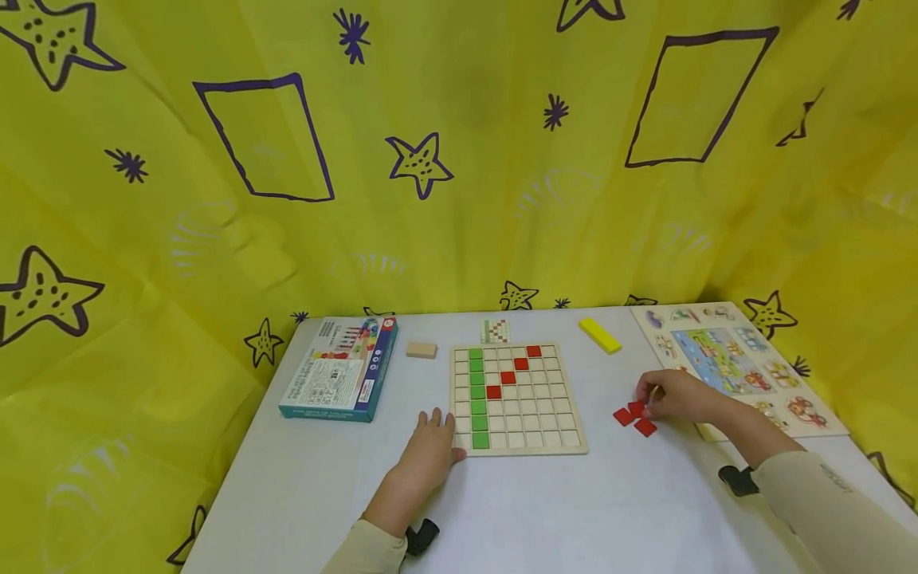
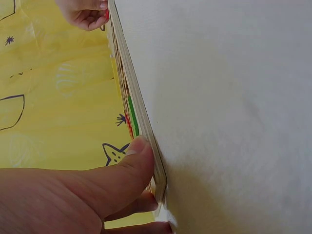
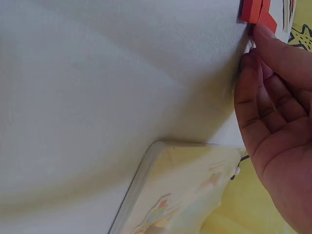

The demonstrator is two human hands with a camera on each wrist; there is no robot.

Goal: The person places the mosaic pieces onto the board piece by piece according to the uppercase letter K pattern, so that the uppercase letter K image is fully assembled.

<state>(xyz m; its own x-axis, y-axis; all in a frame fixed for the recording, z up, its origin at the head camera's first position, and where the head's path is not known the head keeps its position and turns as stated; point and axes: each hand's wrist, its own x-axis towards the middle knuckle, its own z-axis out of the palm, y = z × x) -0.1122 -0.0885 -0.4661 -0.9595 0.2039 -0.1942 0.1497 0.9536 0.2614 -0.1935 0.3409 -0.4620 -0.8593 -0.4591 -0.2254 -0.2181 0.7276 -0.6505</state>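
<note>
Head view: the left hand (image 1: 429,450) lies flat on the white table (image 1: 545,510), its grip released, fingers straight against the near left corner of the wooden grid board (image 1: 515,399). The left wrist view shows the thumb (image 2: 131,163) pressed to that board's edge. The board sits at the table's middle and carries a column of green tiles (image 1: 476,395) down its left side and a diagonal of red tiles (image 1: 513,371). The right hand (image 1: 677,396) rests toward the right edge of the table, fingertips (image 3: 263,36) touching a small cluster of loose red tiles (image 1: 634,417); whether it is grasping one I cannot tell. Just beyond it lies a picture puzzle board (image 1: 739,367). A blue box (image 1: 340,368) lies near the left edge, with a wooden block (image 1: 421,350) and a yellow block (image 1: 599,335) toward the far edge.
</note>
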